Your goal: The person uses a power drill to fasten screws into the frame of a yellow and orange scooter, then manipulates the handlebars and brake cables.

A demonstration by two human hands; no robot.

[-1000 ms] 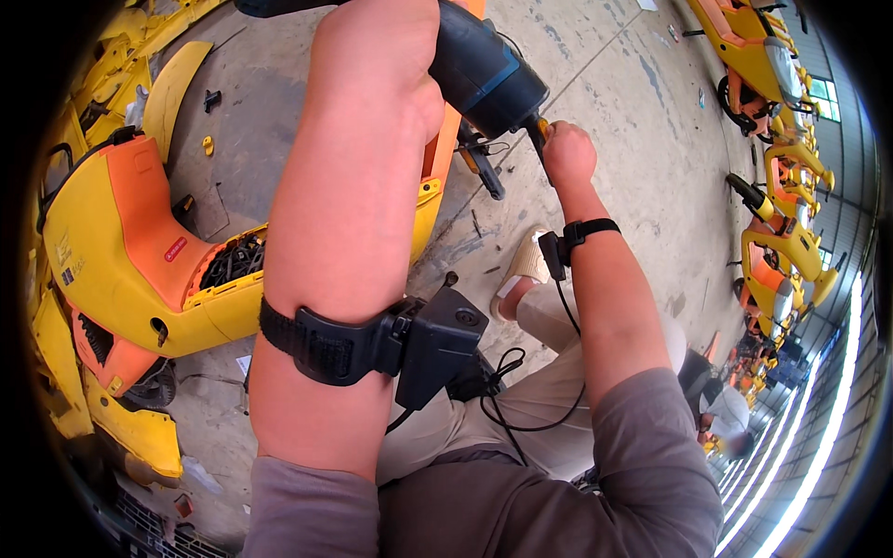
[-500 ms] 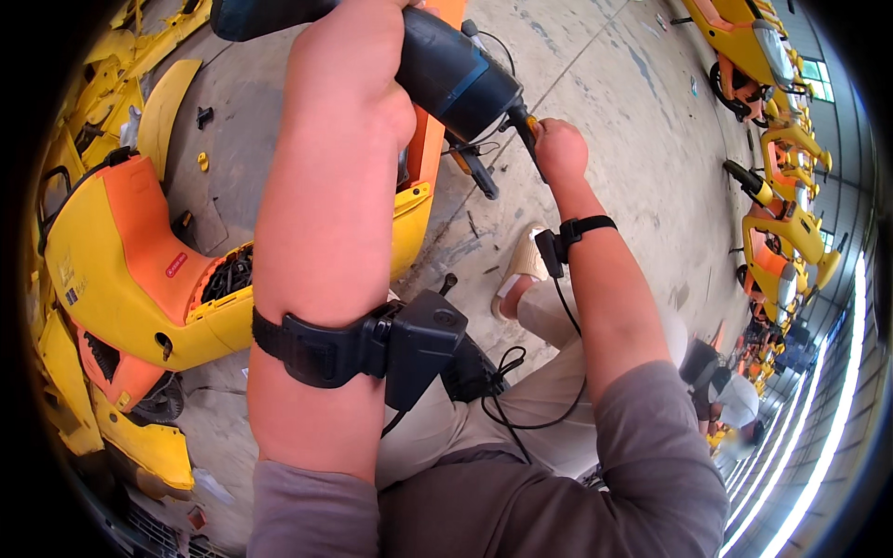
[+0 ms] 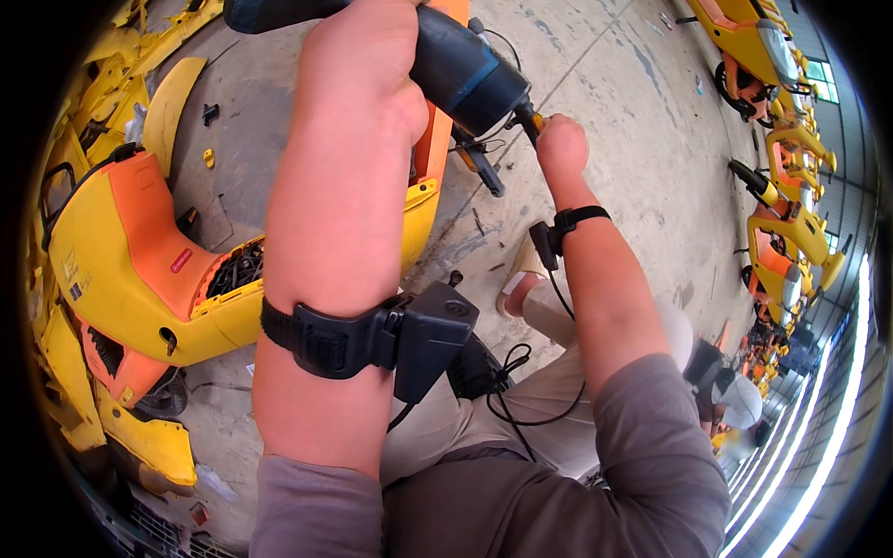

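From where I'm standing, the person is gripping a dark power tool with the left hand, which is wrapping around it near the top of my view, though most of its fingers are lying out of sight. The right hand is making a fist around a dark stem with an orange patch, just past the tool's nose; I can't tell whether that stem is belonging to the tool. The tool is hanging above the floor, and beside and beneath the left forearm a yellow-and-orange scooter is sitting, its farther stretch disappearing behind that arm. To my eye the work is standing somewhere partway: the scooter's middle opening is lying uncovered and showing a tangle of black parts, while the yellow shell around it is still staying on, so plenty is seemingly remaining. Whether the tool is biting into any fastener I can't make out, so I'm not counting this step as finished. At the far left, loose yellow panels are lying about, and over to the right a row of similar scooters is standing, yellow bodywork showing on them too.
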